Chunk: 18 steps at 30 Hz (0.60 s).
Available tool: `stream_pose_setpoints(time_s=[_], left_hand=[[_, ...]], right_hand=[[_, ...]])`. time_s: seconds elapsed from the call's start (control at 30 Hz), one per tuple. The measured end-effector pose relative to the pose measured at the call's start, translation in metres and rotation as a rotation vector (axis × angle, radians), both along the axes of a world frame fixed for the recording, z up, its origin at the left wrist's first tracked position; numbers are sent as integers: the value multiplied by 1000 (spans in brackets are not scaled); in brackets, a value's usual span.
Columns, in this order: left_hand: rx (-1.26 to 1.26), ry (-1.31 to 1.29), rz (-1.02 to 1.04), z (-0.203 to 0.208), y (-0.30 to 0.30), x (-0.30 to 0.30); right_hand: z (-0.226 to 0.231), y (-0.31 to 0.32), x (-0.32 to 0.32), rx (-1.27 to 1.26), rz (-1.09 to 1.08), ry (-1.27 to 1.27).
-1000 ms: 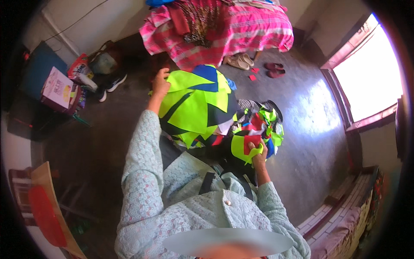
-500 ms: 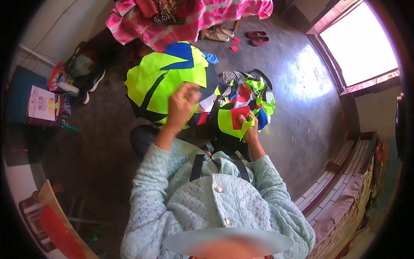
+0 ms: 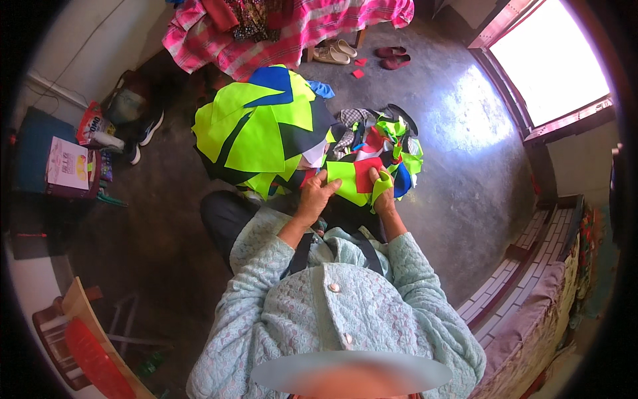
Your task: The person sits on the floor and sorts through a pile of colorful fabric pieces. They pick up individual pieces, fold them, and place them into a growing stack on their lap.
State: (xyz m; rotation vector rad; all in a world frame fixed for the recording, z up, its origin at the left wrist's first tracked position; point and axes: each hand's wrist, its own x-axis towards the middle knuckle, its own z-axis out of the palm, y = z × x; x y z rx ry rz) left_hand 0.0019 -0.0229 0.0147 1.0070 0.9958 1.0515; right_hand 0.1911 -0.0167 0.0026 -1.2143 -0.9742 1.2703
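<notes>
Between my hands a neon yellow-green fabric piece (image 3: 345, 179) is stretched out, with a red fabric patch (image 3: 364, 175) lying on it. My left hand (image 3: 318, 197) pinches its left edge, thumb on top. On the right, my right hand (image 3: 383, 193) is closed on the folded right end of the yellow-green cloth, next to the red patch. Just beyond my left hand stands a large rounded heap of cut cloth (image 3: 256, 146), mostly neon yellow-green, with black and blue pieces. Past my right hand lies a mixed pile of scraps (image 3: 397, 143) in red, white, checked, blue and yellow-green.
A bed with a pink plaid cover (image 3: 332, 16) stands at the far side. Beige shoes (image 3: 332, 53), dark red shoes (image 3: 393, 57) and small red scraps (image 3: 358, 73) lie on the floor. Boxes (image 3: 66, 163) stand at left, a tiled ledge (image 3: 515, 272) at right.
My left hand has come down and right from above the large heap and now grips the left edge of the yellow-green piece. My right hand keeps its hold.
</notes>
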Motion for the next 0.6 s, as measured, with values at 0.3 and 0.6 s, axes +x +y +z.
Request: stream_pose_setpoints(time_s=[0.3,0.6], left_hand=[[40,-277,122,39,-9,-58],[321,-107,302,85,17,-103]], right_hand=[[-10,5,-4,29,-23,-101],[-7,1,1,51,-33,-222]])
